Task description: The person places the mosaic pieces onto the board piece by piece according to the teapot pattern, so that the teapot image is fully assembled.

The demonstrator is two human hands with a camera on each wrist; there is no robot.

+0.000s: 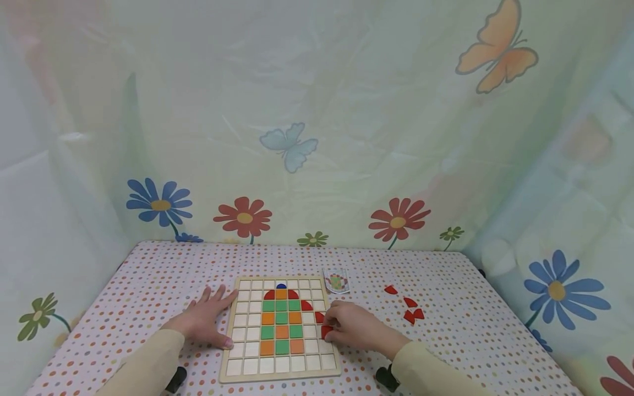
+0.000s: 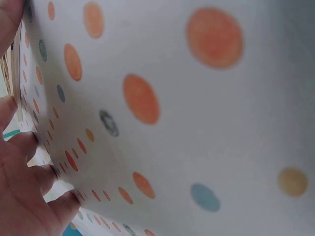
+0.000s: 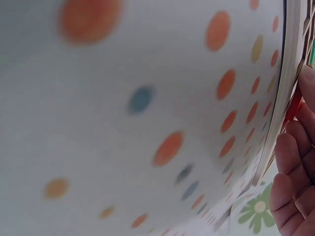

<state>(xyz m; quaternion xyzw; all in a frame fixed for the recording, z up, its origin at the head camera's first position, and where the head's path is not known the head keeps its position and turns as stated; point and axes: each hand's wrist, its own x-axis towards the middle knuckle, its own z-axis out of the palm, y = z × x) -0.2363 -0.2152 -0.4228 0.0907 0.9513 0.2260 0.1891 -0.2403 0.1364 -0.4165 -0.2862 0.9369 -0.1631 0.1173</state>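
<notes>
A wooden grid board [image 1: 280,369] lies on the dotted tablecloth, partly filled with green, orange, red and blue tiles. My left hand [image 1: 208,320] lies flat with spread fingers on the cloth, touching the board's left edge. My right hand [image 1: 353,325] rests over the board's right side, its fingers curled round a red tile [image 1: 326,331]. Another red tile [image 1: 319,317] sits just above it in the grid. In the right wrist view the right hand's fingers [image 3: 295,187] pinch the red tile [image 3: 293,105] at the board's edge [image 3: 287,83]. The left wrist view shows straight fingers [image 2: 29,182] on the cloth.
Several loose red tiles [image 1: 409,308] lie on the cloth to the right of the board. A small pattern card [image 1: 336,281] stands behind the board's far right corner. A flower-and-butterfly curtain [image 1: 307,137] closes off the back and sides of the table.
</notes>
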